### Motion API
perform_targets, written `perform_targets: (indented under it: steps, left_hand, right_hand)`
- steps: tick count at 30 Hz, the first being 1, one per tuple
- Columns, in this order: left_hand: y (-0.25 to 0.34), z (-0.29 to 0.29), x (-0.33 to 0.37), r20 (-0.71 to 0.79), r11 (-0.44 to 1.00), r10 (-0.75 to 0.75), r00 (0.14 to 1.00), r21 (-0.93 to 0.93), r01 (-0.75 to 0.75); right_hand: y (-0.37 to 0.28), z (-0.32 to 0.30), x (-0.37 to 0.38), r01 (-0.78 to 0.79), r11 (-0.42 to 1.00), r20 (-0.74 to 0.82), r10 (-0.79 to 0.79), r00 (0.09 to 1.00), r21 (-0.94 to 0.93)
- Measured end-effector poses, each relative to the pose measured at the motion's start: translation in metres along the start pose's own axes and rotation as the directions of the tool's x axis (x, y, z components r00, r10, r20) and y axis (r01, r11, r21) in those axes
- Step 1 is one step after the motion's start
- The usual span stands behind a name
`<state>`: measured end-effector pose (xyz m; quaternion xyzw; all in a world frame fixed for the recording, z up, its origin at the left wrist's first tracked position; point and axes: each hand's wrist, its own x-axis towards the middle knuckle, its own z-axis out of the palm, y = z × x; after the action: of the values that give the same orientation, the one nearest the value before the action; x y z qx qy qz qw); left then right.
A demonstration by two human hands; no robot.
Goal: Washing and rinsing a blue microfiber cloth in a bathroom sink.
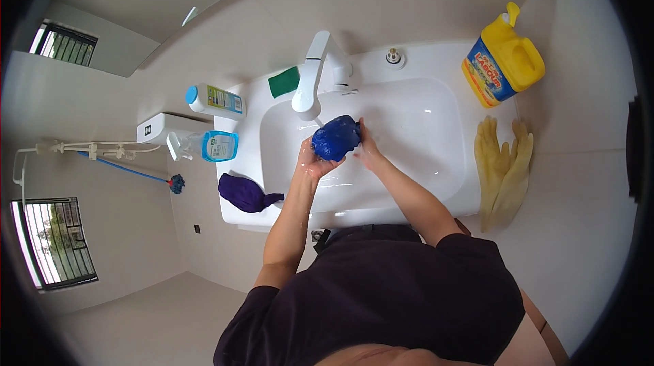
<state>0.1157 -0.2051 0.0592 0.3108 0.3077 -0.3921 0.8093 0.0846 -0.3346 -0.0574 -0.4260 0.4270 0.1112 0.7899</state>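
A wet, shiny blue bundle (336,138), which looks like a balled-up cloth, is held over the white sink (409,110) just below the spout of the white faucet (311,87). A thin stream of water reaches it. My left hand (317,163) cups the bundle from its left and near side, with wet skin and drops on the wrist. On the other side my right hand (368,146) presses against the bundle's right edge. Some fingers of both hands are hidden by the bundle.
Left of the basin are a green scouring pad (284,83), a white bottle with a blue cap (216,101), a spray bottle (216,146) and a purple cloth (246,193). On the right stand a yellow jug (504,63) and a pair of pale yellow rubber gloves (503,174).
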Motion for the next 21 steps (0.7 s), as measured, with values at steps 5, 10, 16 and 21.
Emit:
perform_targets:
  steps: [5,10,16,21]
  left_hand:
    - [0.004,-0.018,0.002,0.017,0.999,-0.026,1.0,-0.028,0.026]
    - [0.011,-0.061,0.019,0.089,0.993,-0.117,0.989,0.043,0.114]
    - [0.024,-0.078,0.048,0.293,0.921,-0.367,0.883,-0.018,0.389]
    - [0.034,-0.097,0.096,0.156,0.998,-0.006,0.988,-0.066,0.016]
  right_hand:
    - [-0.031,0.01,-0.029,-0.403,0.726,0.687,-0.13,0.715,0.558]
    - [-0.067,0.027,-0.013,-0.137,0.931,0.53,-0.068,0.846,0.338]
    - [-0.072,0.055,-0.054,0.629,0.76,0.609,-0.425,0.67,-0.161]
    - [-0.067,0.062,-0.076,0.907,0.402,0.664,-0.645,0.378,-0.126]
